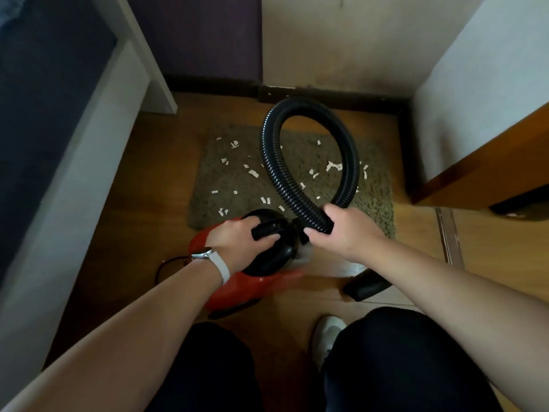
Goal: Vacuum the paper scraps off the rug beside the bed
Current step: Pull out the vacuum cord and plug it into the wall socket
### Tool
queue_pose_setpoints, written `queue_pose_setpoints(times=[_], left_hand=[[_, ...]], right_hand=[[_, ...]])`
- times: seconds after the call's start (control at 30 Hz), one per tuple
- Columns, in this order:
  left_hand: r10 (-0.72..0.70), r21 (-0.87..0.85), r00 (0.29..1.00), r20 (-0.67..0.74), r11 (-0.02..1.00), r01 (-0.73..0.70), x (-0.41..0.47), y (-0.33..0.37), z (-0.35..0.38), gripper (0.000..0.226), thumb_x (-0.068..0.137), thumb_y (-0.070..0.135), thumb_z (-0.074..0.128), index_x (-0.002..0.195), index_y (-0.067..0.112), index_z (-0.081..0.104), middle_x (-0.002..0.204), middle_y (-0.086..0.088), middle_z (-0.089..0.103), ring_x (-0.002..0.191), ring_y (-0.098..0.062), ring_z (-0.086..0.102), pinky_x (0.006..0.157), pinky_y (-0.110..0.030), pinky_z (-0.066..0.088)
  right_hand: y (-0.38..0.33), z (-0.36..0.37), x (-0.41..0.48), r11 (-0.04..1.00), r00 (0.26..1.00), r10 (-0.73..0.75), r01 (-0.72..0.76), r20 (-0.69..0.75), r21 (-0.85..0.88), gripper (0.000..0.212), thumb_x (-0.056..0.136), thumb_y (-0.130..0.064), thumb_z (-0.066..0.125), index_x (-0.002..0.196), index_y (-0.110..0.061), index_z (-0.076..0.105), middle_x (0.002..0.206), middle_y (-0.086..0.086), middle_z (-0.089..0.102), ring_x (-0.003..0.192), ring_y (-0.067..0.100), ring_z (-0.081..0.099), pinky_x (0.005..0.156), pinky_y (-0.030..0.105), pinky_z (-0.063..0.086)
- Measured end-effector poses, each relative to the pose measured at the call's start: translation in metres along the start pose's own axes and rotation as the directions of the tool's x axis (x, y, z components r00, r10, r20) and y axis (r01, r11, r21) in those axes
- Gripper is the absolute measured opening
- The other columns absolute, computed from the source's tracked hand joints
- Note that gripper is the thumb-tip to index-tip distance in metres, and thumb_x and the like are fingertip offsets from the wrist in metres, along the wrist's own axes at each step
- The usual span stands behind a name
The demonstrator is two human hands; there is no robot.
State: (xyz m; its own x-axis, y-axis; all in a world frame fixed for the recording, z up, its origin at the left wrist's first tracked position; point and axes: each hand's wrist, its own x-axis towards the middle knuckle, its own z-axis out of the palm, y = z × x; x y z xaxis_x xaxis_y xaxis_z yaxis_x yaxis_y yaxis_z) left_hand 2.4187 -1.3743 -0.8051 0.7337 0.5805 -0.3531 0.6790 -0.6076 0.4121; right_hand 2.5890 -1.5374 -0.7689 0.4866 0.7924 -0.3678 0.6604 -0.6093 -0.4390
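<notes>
A small red vacuum cleaner [252, 288] with a black top sits on the wooden floor just before a grey-brown rug [237, 179]. My left hand [240, 236], with a watch on the wrist, grips the black handle on the vacuum's top. My right hand [341, 230] is closed around the end of the black ribbed hose [309, 120], close to the vacuum's front. The hose loops up over the rug and back down under my right hand. Several white paper scraps [254, 173] lie scattered across the rug. A black nozzle [367, 285] rests on the floor beneath my right forearm.
A bed with a white frame [89, 162] and dark cover runs along the left. A wooden-edged piece of furniture [481, 162] stands at the right. A wall with dark skirting [326, 96] closes the far side. A thin cord [169, 263] trails left of the vacuum. My knees and one white shoe [326, 334] are below.
</notes>
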Motion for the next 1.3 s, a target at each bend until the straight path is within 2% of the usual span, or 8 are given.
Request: queue_pose_setpoints(times=[0.2,0.37,0.6,0.87,1.03,1.1,1.17,1.3], left_hand=[[-0.011,-0.01,1.0,-0.008,1.0,0.011,0.005,-0.03,0.025,0.044,0.084,0.068,0.055,0.108,0.032,0.065,0.092,0.003,0.07,0.084,-0.019,0.066,0.063,-0.029,0.05],[0.005,-0.012,0.996,-0.086,1.0,-0.006,0.008,-0.047,0.026,0.041,0.083,0.066,0.057,0.105,0.033,0.067,0.089,0.004,0.071,0.081,-0.018,0.066,0.051,-0.025,0.034],[0.038,-0.046,0.985,-0.169,0.998,-0.046,0.004,-0.055,0.043,0.034,0.086,0.054,0.059,0.105,0.026,0.067,0.082,0.001,0.071,0.074,-0.021,0.066,0.058,-0.036,0.052],[0.116,-0.009,0.978,-0.175,0.993,-0.119,-0.01,-0.046,0.06,0.023,0.09,0.043,0.057,0.092,0.021,0.059,0.068,0.005,0.058,0.064,-0.021,0.06,0.047,-0.032,0.042],[0.133,-0.045,0.978,-0.162,0.989,-0.142,-0.026,-0.051,0.069,0.02,0.09,0.04,0.059,0.098,0.022,0.061,0.075,0.003,0.066,0.066,-0.02,0.062,0.047,-0.03,0.041],[0.141,-0.106,0.98,-0.138,0.982,-0.156,-0.033,-0.056,0.071,0.021,0.09,0.039,0.061,0.103,0.023,0.063,0.081,0.004,0.067,0.071,-0.018,0.064,0.05,-0.031,0.045],[0.121,-0.225,0.986,-0.118,0.963,-0.145,-0.039,-0.063,0.068,0.023,0.088,0.038,0.065,0.106,0.023,0.065,0.089,0.005,0.068,0.079,-0.014,0.063,0.061,-0.035,0.052],[0.11,-0.332,0.983,-0.145,0.931,-0.153,-0.054,-0.085,0.06,0.035,0.082,0.038,0.073,0.113,0.021,0.066,0.101,0.009,0.061,0.092,-0.008,0.059,0.079,-0.031,0.052]], right_hand=[[-0.011,0.025,0.027,0.99,0.99,-0.048,0.065,0.134,-0.128,0.035,0.088,-0.055,0.059,0.081,-0.026,0.04,0.073,-0.004,0.058,0.062,0.014,0.057,0.05,0.03,0.045],[-0.024,0.046,0.049,0.979,0.988,-0.058,0.085,0.145,-0.187,0.039,0.086,-0.058,0.057,0.094,-0.022,0.045,0.079,-0.004,0.06,0.072,0.02,0.062,0.059,0.036,0.052],[-0.036,0.068,0.061,0.98,0.987,-0.107,0.126,0.122,-0.155,0.037,0.086,-0.054,0.057,0.095,-0.021,0.043,0.08,-0.005,0.06,0.073,0.022,0.063,0.062,0.037,0.053],[-0.024,0.073,0.056,0.975,0.987,-0.124,0.141,0.105,-0.172,0.043,0.083,-0.059,0.057,0.101,-0.022,0.043,0.088,-0.006,0.06,0.081,0.024,0.063,0.066,0.037,0.051],[-0.027,0.073,0.044,0.957,0.967,-0.249,0.253,0.051,-0.138,0.068,0.08,-0.057,0.064,0.13,-0.019,0.039,0.118,-0.005,0.047,0.101,0.018,0.054,0.082,0.037,0.051],[-0.024,0.075,0.039,0.915,0.931,-0.365,0.355,-0.015,-0.19,0.084,0.078,-0.055,0.067,0.142,-0.01,0.034,0.132,0.003,0.041,0.12,0.022,0.045,0.103,0.039,0.042],[-0.022,0.077,0.037,0.828,0.853,-0.514,0.463,-0.096,-0.316,0.092,0.077,-0.056,0.066,0.145,-0.004,0.033,0.14,0.011,0.036,0.13,0.031,0.039,0.113,0.048,0.033],[-0.033,0.078,0.04,0.543,0.594,-0.801,0.667,-0.075,-0.51,0.073,0.076,-0.049,0.067,0.132,-0.003,0.057,0.132,0.015,0.048,0.128,0.035,0.045,0.118,0.053,0.024]])
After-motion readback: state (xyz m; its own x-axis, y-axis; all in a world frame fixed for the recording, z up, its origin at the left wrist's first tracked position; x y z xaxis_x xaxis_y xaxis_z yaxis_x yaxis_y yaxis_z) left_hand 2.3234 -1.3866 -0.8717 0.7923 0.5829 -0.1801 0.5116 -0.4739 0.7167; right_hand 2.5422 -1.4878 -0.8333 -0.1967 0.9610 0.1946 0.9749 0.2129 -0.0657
